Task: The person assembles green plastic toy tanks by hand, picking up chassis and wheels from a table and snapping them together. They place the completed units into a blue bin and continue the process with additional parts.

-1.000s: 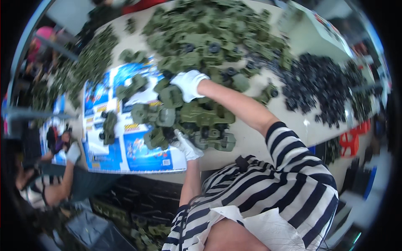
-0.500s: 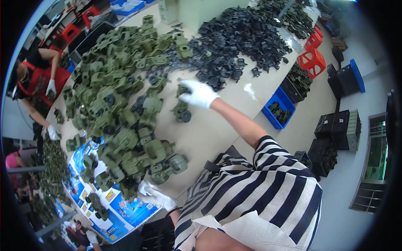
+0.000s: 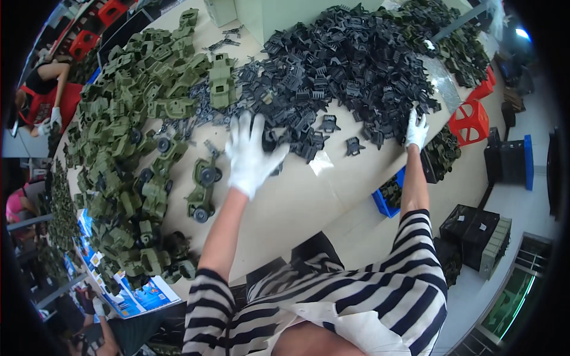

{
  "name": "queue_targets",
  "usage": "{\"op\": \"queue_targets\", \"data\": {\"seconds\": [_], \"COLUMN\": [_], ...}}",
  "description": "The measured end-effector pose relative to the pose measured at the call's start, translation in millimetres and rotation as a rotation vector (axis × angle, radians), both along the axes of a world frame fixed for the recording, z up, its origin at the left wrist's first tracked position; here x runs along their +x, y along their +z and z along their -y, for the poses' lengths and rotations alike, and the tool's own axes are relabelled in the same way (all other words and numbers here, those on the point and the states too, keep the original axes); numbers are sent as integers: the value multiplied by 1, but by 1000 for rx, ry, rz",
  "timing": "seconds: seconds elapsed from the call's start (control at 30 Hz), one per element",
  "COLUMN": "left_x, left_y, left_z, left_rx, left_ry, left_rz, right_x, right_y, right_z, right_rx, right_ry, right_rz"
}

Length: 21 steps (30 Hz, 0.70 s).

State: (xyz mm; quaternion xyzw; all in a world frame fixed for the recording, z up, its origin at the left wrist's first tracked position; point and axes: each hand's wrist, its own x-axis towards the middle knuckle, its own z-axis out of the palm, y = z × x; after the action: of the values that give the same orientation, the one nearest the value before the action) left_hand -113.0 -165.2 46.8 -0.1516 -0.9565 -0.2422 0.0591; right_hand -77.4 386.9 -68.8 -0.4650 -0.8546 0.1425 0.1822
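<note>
My left hand, in a white glove, is spread with its palm down at the near edge of a heap of small black plastic parts. Nothing shows in its fingers. To its left stands a green toy truck body with black wheels, apart from the hand. My right hand, gloved too, reaches to the right rim of the black heap, its fingers parted. Whether its fingertips touch a part there is hard to see. Two loose black parts, one of them a clip-like piece, lie between my hands.
Many green toy truck bodies cover the left of the table. A pale green box stands at the back. Beyond the right edge are a blue crate and red stools. A co-worker sits at the far left.
My left hand has left the green truck bodies at the near left and now spreads by the black heap. My right hand has moved right, from beside the single truck to the heap's right rim.
</note>
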Motion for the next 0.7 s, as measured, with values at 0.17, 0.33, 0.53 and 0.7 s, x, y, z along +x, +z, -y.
{"op": "queue_targets", "data": {"seconds": [0.17,0.33,0.53,0.7], "left_x": [-95,-70,-21,24], "left_y": [-60,-65,-65,-58], "left_z": [-55,-68,-25,45], "left_rx": [-80,1,-18,-79], "left_ry": [-151,-215,-299,-248], "left_rz": [109,-5,-86,-173], "right_x": [-31,-12,-1,23], "right_y": [-11,-17,-2,13], "right_z": [67,166,308,388], "right_rx": [-331,-290,-283,-378], "right_ry": [305,347,664,749], "right_rz": [-398,-508,-457,-385]}}
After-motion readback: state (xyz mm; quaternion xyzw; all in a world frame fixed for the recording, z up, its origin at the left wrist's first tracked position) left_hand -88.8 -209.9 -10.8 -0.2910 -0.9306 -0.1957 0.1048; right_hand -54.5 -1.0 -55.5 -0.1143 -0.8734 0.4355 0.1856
